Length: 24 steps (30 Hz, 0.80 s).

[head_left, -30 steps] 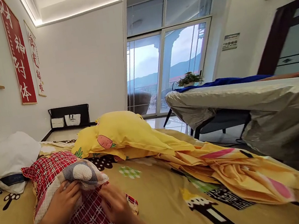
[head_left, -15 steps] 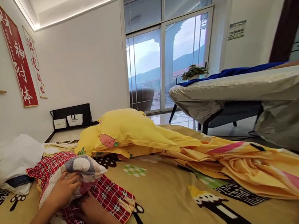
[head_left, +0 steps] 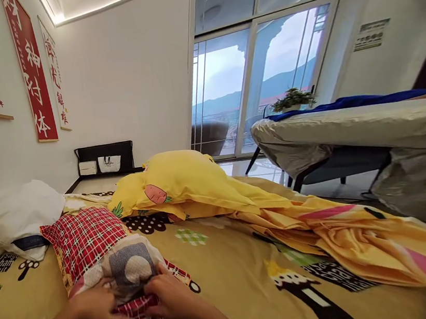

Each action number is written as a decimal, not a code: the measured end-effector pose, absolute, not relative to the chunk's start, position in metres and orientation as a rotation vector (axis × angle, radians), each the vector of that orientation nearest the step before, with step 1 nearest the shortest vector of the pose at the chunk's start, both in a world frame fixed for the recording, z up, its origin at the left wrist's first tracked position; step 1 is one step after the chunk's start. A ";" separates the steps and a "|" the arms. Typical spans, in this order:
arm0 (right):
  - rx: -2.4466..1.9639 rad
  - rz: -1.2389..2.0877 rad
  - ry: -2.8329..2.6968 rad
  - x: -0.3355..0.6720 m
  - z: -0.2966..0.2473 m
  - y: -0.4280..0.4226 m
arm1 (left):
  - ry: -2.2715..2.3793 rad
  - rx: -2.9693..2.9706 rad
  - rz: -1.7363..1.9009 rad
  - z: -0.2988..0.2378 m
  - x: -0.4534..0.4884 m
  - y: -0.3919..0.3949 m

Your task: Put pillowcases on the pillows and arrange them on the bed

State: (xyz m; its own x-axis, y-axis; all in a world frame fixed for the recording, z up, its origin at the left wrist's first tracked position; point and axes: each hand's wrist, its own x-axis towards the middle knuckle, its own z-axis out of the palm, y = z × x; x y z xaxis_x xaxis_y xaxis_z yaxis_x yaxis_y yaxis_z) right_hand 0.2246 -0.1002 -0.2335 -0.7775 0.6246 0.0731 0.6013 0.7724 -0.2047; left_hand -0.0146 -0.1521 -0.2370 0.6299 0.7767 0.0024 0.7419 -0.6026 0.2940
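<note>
Clearly, both hands are working at the near end of the patterned pillow (head_left: 147, 241), which lies on the bedspread (head_left: 228, 272), close in front of the person, with the red checked cloth (head_left: 89, 233) over its far part and also below its near end. The left hand (head_left: 95, 307) is at the left of this end, its thumb apart from the fingers; the right hand (head_left: 171, 294) is at the right, its fingers bent against the edge. Whether either one really pinches fabric, I cannot tell. Probably they are put on opposite sides so that the soft end does not slip or twist. The white pillow (head_left: 27, 212) and the yellow pillow (head_left: 183, 174) lie aside, perhaps to leave working room. Compared with half a second ago, the left hand is lower, no longer on top of the patterned part, the right hand is no longer tucked beneath it, and this end looks flatter.
</note>
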 end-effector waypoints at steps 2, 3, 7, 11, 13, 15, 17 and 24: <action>-1.027 0.273 -2.837 0.239 -0.239 -0.094 | 1.381 2.560 0.146 -0.245 -0.022 -0.180; -1.038 0.276 -2.802 0.246 -0.238 -0.091 | 1.447 2.529 0.161 -0.244 -0.027 -0.193; -0.870 0.415 -2.655 0.265 -0.210 -0.075 | 1.539 2.462 0.387 -0.227 -0.049 -0.231; -0.805 0.586 -2.340 0.255 -0.191 -0.071 | 1.874 2.632 0.799 -0.229 -0.076 -0.249; -0.814 0.583 -2.191 0.246 -0.194 -0.081 | 2.136 2.765 1.067 -0.244 -0.095 -0.254; -0.732 0.517 -2.281 0.238 -0.198 -0.095 | 2.304 2.875 1.286 -0.263 -0.115 -0.256; -0.611 0.393 -2.518 0.232 -0.200 -0.107 | 2.384 2.852 1.486 -0.279 -0.131 -0.260; -1.167 0.075 -2.817 0.201 -0.197 -0.084 | 1.825 2.705 1.136 -0.269 -0.101 -0.273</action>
